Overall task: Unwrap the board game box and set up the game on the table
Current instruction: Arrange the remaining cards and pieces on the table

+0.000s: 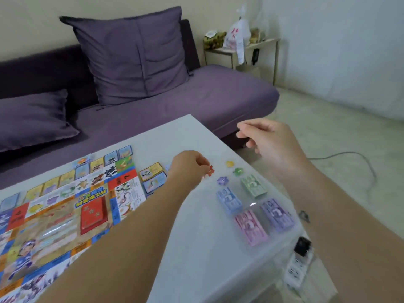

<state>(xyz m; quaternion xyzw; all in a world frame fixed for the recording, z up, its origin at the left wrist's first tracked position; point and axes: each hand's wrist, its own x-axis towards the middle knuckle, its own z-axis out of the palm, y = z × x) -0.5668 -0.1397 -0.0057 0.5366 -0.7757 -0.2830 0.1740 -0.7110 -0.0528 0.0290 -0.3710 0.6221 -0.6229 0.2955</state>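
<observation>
On the white table (192, 248), the game board (65, 206) lies flat at the left, a red card deck (94, 215) sitting on its middle and small cards (153, 177) lined along its far edge and corner. The left hand (189, 167) reaches over the tabletop, fingers pressed together in a pinch on a small red token (210, 171), held just at the surface. Beside it sit a yellow token (229, 164), a green token (238, 171) and a purple token (222, 180), each apart from the others. Nearer the person, four stacks of play money rest on the table: green (253, 185), blue (229, 201), purple (277, 215) and pink (251, 229). The right hand (269, 136) hangs above the table's far corner, fingers loosely curled, thumb near the fingertips; whether it grips anything, I cannot tell. Behind it all stands a purple sofa (196, 99) with cushions.
</observation>
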